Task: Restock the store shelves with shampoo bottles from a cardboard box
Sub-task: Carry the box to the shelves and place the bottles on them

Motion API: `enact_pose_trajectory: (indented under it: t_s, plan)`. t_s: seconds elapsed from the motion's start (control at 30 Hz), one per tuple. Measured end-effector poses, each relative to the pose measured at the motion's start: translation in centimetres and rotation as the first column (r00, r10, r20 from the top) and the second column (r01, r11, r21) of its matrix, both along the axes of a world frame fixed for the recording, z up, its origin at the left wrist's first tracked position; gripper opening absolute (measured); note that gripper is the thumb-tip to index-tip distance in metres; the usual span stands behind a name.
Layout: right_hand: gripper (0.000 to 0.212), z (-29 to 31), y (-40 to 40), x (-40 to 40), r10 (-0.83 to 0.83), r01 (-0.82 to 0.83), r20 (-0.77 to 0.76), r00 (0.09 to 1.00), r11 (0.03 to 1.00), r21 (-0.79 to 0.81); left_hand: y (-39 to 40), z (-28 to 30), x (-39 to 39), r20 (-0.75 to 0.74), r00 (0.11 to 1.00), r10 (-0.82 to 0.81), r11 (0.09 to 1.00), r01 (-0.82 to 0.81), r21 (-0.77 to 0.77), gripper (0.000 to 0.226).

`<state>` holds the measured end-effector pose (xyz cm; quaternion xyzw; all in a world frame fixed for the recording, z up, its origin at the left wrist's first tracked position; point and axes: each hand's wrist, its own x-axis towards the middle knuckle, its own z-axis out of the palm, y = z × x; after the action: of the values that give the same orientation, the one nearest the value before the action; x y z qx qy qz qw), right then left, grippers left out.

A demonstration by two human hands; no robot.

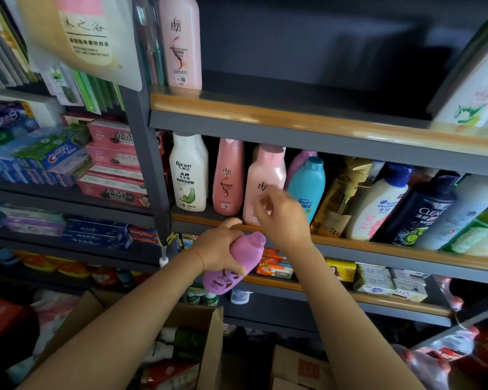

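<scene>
Gripping the purple shampoo bottle [234,263] round its middle, your left hand [217,250] holds it just below the middle shelf's wooden lip [350,244], long axis tilted, cap up and to the right toward that lip. Your right hand [282,218] is nearer the shelf, raised against the pale pink bottle [262,178] above the lip; its fingers look loosely curled with nothing visible in them, though blur leaves that unsure. You'll likely lift the purple bottle up over the lip, beside the pale pink one.
</scene>
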<state>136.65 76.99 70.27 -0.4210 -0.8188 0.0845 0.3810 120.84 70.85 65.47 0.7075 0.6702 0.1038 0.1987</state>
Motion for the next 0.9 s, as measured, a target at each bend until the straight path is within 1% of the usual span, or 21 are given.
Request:
enact_pose_trajectory:
  t_s: [0.03, 0.07, 0.1, 0.13, 0.2, 0.23, 0.4, 0.67, 0.83, 0.9]
  plan:
    - [0.03, -0.2, 0.0, 0.1, 0.084, -0.077, 0.025, 0.996, 0.974, -0.213, 0.0, 0.0, 0.0, 0.012, 1.0, -0.002, 1.0, 0.002, 0.009, 0.075]
    - [0.04, -0.2, 0.1, 0.1, 0.145, -0.123, 0.025, 0.989, 0.908, -0.401, 0.0, 0.1, 0.0, 0.026, 1.0, -0.008, 1.0, 0.008, 0.019, 0.081]
    - [0.046, 0.0, 0.0, 0.1, 0.175, -0.147, 0.002, 0.985, 0.834, -0.531, 0.0, 0.2, 0.0, 0.036, 0.999, -0.016, 1.0, 0.015, 0.025, 0.088]
    - [0.05, -0.1, 0.0, 0.1, 0.179, -0.158, -0.028, 0.983, 0.776, -0.611, -0.1, 0.3, 0.0, 0.038, 0.999, -0.023, 0.999, 0.022, 0.027, 0.092]
    - [0.057, -0.4, 0.2, 0.1, 0.155, -0.162, -0.074, 0.985, 0.705, -0.69, -0.1, 0.5, -0.1, 0.04, 0.999, -0.025, 0.999, 0.024, 0.025, 0.096]
    - [0.059, -0.4, 0.3, 0.0, 0.147, -0.163, -0.084, 0.986, 0.694, -0.701, -0.1, 0.6, -0.1, 0.04, 0.999, -0.023, 1.0, 0.022, 0.021, 0.097]
    - [0.061, -0.8, 1.1, -0.4, 0.133, -0.165, -0.1, 0.986, 0.705, -0.689, -0.1, 0.4, -0.3, 0.045, 0.999, -0.02, 1.0, 0.019, 0.015, 0.098]
    - [0.057, -0.7, 2.0, -1.0, 0.102, -0.145, -0.103, 0.989, 0.72, -0.679, -0.1, 0.5, -0.2, 0.059, 0.998, 0.007, 1.0, -0.006, -0.017, 0.1]
    - [0.06, -0.8, 2.5, -1.2, 0.073, -0.135, -0.12, 0.99, 0.739, -0.66, -0.2, 0.5, -0.1, 0.067, 0.998, 0.018, 0.999, -0.016, -0.03, 0.1]
    - [0.062, -0.8, 2.4, -1.2, 0.085, -0.128, -0.097, 0.992, 0.74, -0.66, -0.3, 0.4, 0.0, 0.068, 0.997, 0.022, 0.999, -0.02, -0.028, 0.099]
